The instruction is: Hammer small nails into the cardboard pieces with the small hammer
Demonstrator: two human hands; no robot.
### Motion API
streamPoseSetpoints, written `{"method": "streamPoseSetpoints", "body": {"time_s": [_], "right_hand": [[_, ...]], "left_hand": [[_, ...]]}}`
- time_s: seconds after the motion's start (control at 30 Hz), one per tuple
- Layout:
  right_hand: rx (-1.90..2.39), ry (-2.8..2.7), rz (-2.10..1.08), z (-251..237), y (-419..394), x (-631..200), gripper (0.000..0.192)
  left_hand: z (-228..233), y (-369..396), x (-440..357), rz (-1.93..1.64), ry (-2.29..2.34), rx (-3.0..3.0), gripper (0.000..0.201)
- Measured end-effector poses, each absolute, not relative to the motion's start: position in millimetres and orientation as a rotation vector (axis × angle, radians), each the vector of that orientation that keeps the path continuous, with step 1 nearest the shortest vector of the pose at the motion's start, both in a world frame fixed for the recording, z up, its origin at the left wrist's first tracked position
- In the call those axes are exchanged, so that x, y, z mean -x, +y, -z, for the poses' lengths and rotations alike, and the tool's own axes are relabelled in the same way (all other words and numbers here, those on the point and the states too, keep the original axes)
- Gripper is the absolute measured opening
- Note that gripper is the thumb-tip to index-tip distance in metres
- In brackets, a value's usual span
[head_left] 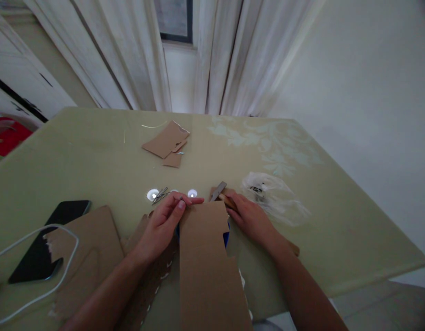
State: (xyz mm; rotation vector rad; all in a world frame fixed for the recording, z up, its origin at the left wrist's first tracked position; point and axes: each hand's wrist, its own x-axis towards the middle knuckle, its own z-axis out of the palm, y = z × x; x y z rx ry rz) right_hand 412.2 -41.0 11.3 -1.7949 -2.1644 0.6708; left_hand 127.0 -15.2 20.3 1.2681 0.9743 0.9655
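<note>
Glossy tabletop (336,230), curtains (129,55) behind. Right hand (248,216): fingers wrapped round hammer (218,191), beside cardboard strip (205,257) at its far end. Left hand (166,216): fingers pinching an apparent nail (182,199) there. Hammer probably head-heavy, rigid; grip low. Strip likely light, bendable; hold edges.

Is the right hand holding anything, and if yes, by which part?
The right hand holds the hammer by its wooden handle, close to the head.

Table's (105,170) pale green with a leafy print (277,142), and there's a phone (36,253), some cardboard scraps (166,140), nails (160,196) and a crumpled clear bag (281,197) on it.
</note>
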Motion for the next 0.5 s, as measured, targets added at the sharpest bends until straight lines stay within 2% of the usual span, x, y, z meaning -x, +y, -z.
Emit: {"method": "streamPoseSetpoints", "body": {"time_s": [0.17,0.5], "right_hand": [[1.799,-2.136,-0.654,-10.9,-43.5,-410.9,0.046],[1.766,-2.194,-0.651,-7.2,-45.0,-414.5,0.026]], "left_hand": [[-22.6,-16.1,-130.6,-1.008,1.02,-1.332,0.032],[-18.6,-17.5,-133.6,-1.048,1.053,-1.328,0.031]]}}
